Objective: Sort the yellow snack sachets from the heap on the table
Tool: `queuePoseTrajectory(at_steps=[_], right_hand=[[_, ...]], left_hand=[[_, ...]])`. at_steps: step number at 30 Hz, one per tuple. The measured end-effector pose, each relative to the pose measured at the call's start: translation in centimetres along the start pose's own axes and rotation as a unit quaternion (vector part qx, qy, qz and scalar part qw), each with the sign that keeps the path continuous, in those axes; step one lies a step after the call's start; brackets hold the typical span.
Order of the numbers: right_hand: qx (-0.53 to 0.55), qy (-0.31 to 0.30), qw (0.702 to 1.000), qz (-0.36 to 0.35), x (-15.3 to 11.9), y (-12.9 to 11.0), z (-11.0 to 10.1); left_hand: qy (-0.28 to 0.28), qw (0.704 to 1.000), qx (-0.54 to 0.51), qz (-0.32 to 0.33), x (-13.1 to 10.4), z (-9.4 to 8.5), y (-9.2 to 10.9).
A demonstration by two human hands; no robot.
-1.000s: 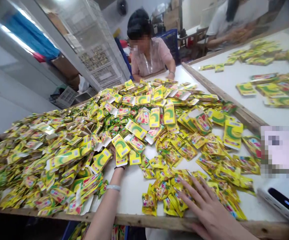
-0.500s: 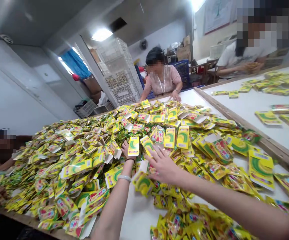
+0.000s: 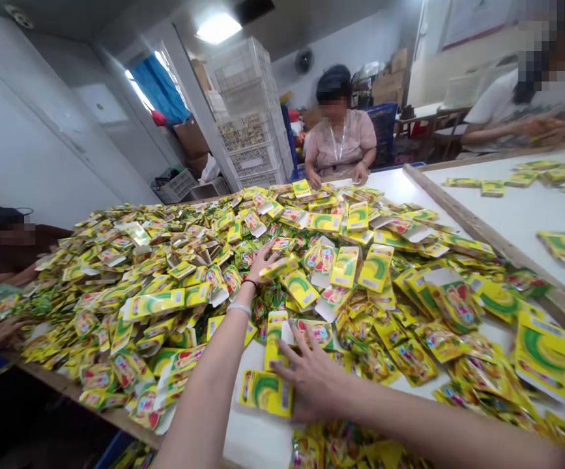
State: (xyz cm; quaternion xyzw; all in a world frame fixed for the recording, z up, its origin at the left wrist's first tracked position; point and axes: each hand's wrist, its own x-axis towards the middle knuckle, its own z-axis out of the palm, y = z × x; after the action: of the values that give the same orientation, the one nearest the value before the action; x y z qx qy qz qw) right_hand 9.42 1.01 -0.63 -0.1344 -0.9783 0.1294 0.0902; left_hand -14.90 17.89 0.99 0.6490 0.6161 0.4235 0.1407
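Observation:
My left hand (image 3: 261,262) reaches into the pile of small cartons, with a yellow carton (image 3: 280,267) tilted nearly edge-on at its thumb side. It seems gripped there, though the thumb is hidden. Closer to me, my right hand (image 3: 318,374) has its fingers spread over the near edge of the pile. A yellow-and-green carton (image 3: 265,392) lies flat on the white tabletop against this hand, and another carton (image 3: 275,342) is just beyond its fingertips. Shiny yellow sachets (image 3: 412,358) lie loose to the right of the right hand.
Cartons and sachets (image 3: 150,303) heap across the table. A wooden strip (image 3: 487,238) divides it from the right-hand surface with more cartons (image 3: 563,247). One person (image 3: 341,140) sits opposite, others at left (image 3: 13,241) and right (image 3: 507,117). White crates (image 3: 253,124) are stacked behind.
The view has shifted. The carton at my left hand has turned from face-on to nearly edge-on. My right hand has drawn back toward me from the tilted carton, and a carton now lies beside it.

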Motion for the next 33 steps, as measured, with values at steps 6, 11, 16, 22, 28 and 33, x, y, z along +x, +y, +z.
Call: queuePoseTrajectory(at_steps=[6, 11, 16, 22, 28, 33], right_hand=[[-0.153, 0.079, 0.979, 0.107, -3.2, 1.2, 0.1], [-0.245, 0.139, 0.937, 0.209, -6.6, 3.3, -1.5], [-0.205, 0.216, 0.928, 0.225, -8.5, 1.6, -2.0], [-0.100, 0.140, 0.985, 0.024, -5.3, -4.8, -0.5], [-0.157, 0.132, 0.972, 0.116, -6.0, -0.9, -0.3], [-0.112, 0.226, 0.946, 0.203, -11.6, 2.9, -3.1]], left_hand=[[0.021, 0.999, -0.028, 0.010, -5.4, 1.4, 0.0], [0.015, 0.998, -0.062, 0.015, -8.9, 2.7, 3.9], [0.010, 0.999, 0.042, 0.012, -9.5, -0.2, 4.3], [0.038, 0.992, 0.106, -0.065, -8.5, -0.2, 0.1], [0.025, 0.991, 0.102, -0.081, -11.0, 3.2, 1.3], [0.034, 0.993, 0.059, -0.095, -12.2, 6.7, 4.3]])
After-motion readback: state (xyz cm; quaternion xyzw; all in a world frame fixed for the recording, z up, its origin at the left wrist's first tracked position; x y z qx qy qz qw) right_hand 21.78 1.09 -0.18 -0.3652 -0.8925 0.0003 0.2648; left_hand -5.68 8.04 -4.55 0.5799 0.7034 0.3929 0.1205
